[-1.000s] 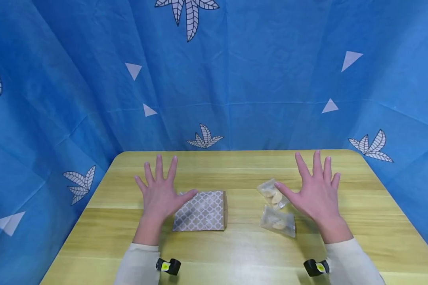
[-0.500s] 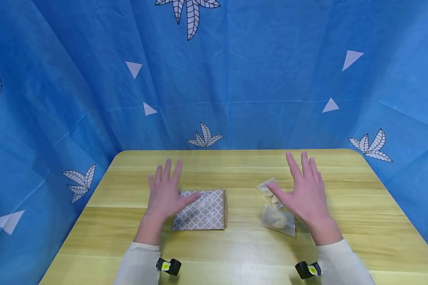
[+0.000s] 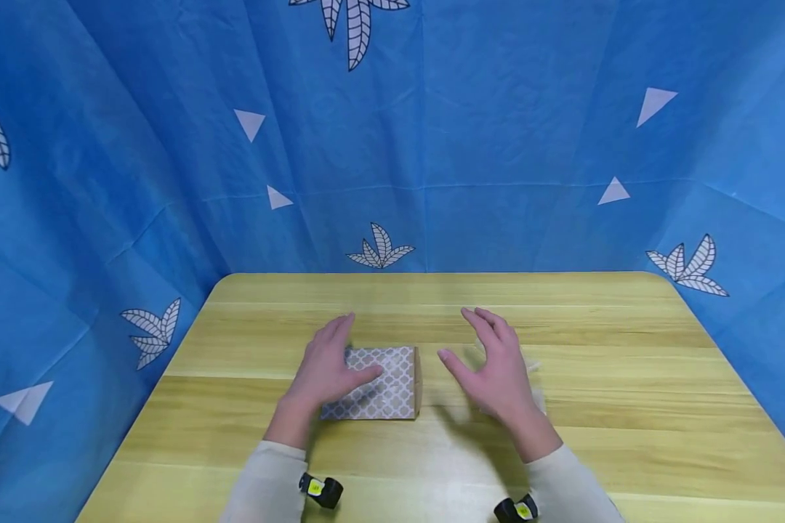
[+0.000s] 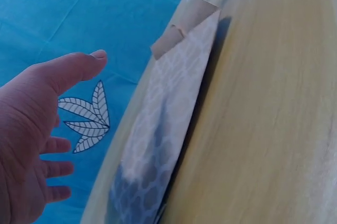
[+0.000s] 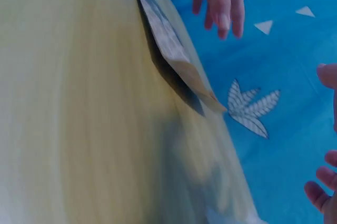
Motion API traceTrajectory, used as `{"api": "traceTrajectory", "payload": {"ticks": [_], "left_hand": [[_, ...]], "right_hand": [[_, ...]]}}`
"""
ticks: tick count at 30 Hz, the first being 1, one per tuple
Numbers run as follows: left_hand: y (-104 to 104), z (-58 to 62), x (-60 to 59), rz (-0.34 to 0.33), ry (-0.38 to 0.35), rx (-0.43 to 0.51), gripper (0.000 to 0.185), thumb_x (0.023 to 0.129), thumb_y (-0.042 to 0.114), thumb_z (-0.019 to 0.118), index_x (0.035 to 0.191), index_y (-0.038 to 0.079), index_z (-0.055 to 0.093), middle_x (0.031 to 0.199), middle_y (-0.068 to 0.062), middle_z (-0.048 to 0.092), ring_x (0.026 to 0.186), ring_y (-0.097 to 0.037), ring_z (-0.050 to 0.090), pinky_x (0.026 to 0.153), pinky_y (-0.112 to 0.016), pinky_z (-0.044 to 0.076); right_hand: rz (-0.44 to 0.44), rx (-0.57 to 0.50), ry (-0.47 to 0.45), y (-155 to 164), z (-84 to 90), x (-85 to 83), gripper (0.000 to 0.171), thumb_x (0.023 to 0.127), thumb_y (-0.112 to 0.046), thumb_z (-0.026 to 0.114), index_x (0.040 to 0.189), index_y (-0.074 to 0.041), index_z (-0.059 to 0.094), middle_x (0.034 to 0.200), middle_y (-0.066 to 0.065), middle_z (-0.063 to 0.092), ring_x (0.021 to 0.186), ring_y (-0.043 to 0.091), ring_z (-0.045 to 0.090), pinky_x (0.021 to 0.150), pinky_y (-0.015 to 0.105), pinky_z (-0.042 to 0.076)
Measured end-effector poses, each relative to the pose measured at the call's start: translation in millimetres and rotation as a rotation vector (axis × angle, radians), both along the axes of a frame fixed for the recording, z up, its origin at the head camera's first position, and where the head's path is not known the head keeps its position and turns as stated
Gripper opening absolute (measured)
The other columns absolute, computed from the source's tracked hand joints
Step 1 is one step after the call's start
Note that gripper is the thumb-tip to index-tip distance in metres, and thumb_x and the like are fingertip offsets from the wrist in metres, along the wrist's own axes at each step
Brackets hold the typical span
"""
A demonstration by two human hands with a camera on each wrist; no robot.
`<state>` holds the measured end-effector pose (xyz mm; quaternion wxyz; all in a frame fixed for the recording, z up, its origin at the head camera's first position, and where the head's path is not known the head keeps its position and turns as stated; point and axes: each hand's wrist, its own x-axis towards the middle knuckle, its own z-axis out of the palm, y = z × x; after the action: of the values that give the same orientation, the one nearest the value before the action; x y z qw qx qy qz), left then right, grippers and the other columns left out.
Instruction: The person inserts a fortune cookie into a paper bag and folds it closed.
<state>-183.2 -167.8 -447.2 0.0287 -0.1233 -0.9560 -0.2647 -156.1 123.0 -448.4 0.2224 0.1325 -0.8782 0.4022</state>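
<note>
A flat paper bag [image 3: 395, 385] with a grey and white lattice print lies on the table, its brown open end turned to the right. My left hand [image 3: 327, 369] hovers over the bag's left part, thumb held away from the fingers. In the left wrist view the thumb and fingers of that hand [image 4: 26, 113] are apart from the bag [image 4: 163, 119]. To the right of the bag my right hand [image 3: 497, 374] is raised over the table with fingers loosely bent, holding nothing. Behind it two small clear packets are mostly hidden; an edge of the nearer packet [image 3: 539, 401] shows.
The light wooden table [image 3: 628, 407] has rounded far corners. A blue curtain [image 3: 497, 131] with white leaves and triangles hangs behind it and along both sides. A small black camera [image 3: 322, 490] sits at the left wrist, another [image 3: 515, 510] at the right.
Both hands have moved inward, the right one farther, coming left across the packets. The spread fingers have drawn together and bent. The bag and packets stay in place.
</note>
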Motion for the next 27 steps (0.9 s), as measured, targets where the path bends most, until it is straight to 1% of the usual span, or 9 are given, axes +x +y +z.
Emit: {"api": "traceTrajectory", "payload": {"ticks": [2,4,7,11,15,19,21,27], "left_hand": [[1.5,-2.2,-0.6,-0.009,-0.010,0.002,0.107,0.076,0.057,0.080,0.157,0.007,0.029,0.158,-0.018,0.031,0.142,-0.040,0.029,0.111,-0.058,0.027],[2.8,-4.4,-1.2,-0.015,-0.028,0.012,0.107,0.075,0.056,0.081,0.156,0.006,0.031,0.157,-0.018,0.032,0.142,-0.039,0.029,0.111,-0.058,0.027],[4.1,-8.0,-2.6,-0.034,-0.058,0.022,0.107,0.074,0.055,0.083,0.156,0.007,0.033,0.157,-0.016,0.032,0.142,-0.037,0.029,0.111,-0.056,0.028],[4.7,-11.4,-3.8,-0.083,-0.102,0.026,0.110,0.070,0.055,0.085,0.155,0.007,0.034,0.158,-0.014,0.031,0.143,-0.035,0.028,0.112,-0.054,0.026],[4.4,-15.3,-4.7,-0.117,-0.132,0.026,0.113,0.067,0.058,0.085,0.155,0.007,0.035,0.159,-0.012,0.031,0.144,-0.035,0.027,0.112,-0.055,0.025],[5.2,-18.7,-5.8,-0.150,-0.129,0.020,0.114,0.065,0.058,0.086,0.153,0.006,0.037,0.157,-0.013,0.034,0.142,-0.036,0.029,0.113,-0.055,0.024],[6.2,-20.0,-5.9,-0.165,-0.129,0.009,0.113,0.064,0.057,0.087,0.153,0.006,0.039,0.156,-0.013,0.036,0.142,-0.035,0.029,0.114,-0.054,0.022],[8.5,-24.8,-5.5,-0.180,-0.175,-0.016,0.117,0.060,0.058,0.088,0.153,0.008,0.038,0.155,-0.010,0.038,0.144,-0.031,0.027,0.116,-0.051,0.013]], "right_hand": [[0.012,-0.040,-0.009,-8.3,-3.4,-0.1,0.068,0.083,-0.040,0.080,0.142,-0.014,0.056,0.132,0.012,0.052,0.119,0.032,0.049,0.092,0.053,0.043],[0.026,-0.070,-0.034,-15.7,-5.9,0.5,0.067,0.083,-0.038,0.081,0.141,-0.015,0.057,0.123,0.009,0.055,0.112,0.028,0.052,0.086,0.050,0.046],[0.064,-0.109,-0.085,-25.4,-10.0,1.1,0.066,0.083,-0.036,0.081,0.140,-0.014,0.058,0.111,0.007,0.056,0.101,0.029,0.055,0.077,0.047,0.050],[0.129,-0.153,-0.162,-35.8,-17.0,1.4,0.061,0.084,-0.032,0.081,0.138,-0.012,0.059,0.100,0.010,0.057,0.091,0.032,0.056,0.073,0.045,0.052],[0.166,-0.179,-0.233,-42.9,-23.5,0.6,0.057,0.084,-0.026,0.082,0.135,-0.010,0.062,0.093,0.012,0.058,0.082,0.027,0.055,0.070,0.040,0.050],[0.196,-0.189,-0.280,-46.7,-28.7,0.0,0.052,0.084,-0.019,0.081,0.132,-0.009,0.064,0.087,0.009,0.057,0.077,0.024,0.053,0.067,0.035,0.048],[0.208,-0.192,-0.296,-47.4,-31.0,0.0,0.049,0.083,-0.016,0.081,0.130,-0.009,0.066,0.086,0.008,0.057,0.076,0.024,0.053,0.067,0.034,0.048],[0.221,-0.182,-0.342,-47.0,-37.5,0.3,0.044,0.082,-0.014,0.082,0.123,-0.009,0.070,0.080,0.006,0.057,0.074,0.022,0.052,0.066,0.034,0.046]]}}
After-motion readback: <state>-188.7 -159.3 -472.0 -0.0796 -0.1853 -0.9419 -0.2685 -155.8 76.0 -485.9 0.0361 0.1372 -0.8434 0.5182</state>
